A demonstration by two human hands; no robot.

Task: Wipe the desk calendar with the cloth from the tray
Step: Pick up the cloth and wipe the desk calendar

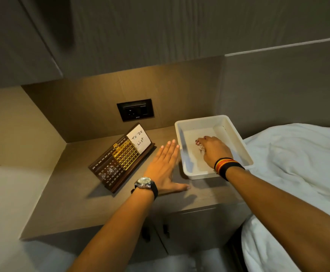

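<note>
My right hand (212, 149) is down inside the white tray (236, 134), fingers curled over a small pale cloth (200, 148) that lies on the tray floor. Only a bit of the cloth shows under my fingers, so I cannot tell whether I have a firm grip on it or am just touching it. I can see nothing else in the tray except a small dark speck near its far right wall. The tray sits at the right end of the shelf (77, 209), its right edge next to the white bedding (301, 160).

My left hand (165, 166) is open and flat, palm down on the shelf, fingers straight, thumb spread toward me. It lies between the tray and the calendar (119, 161), holding nothing.

The calendar stands tilted back on the shelf, left of my left hand, with a "To Do List" note (139, 139) at its far end. Behind it, a dark socket (135, 110) is set in the wall.
</note>
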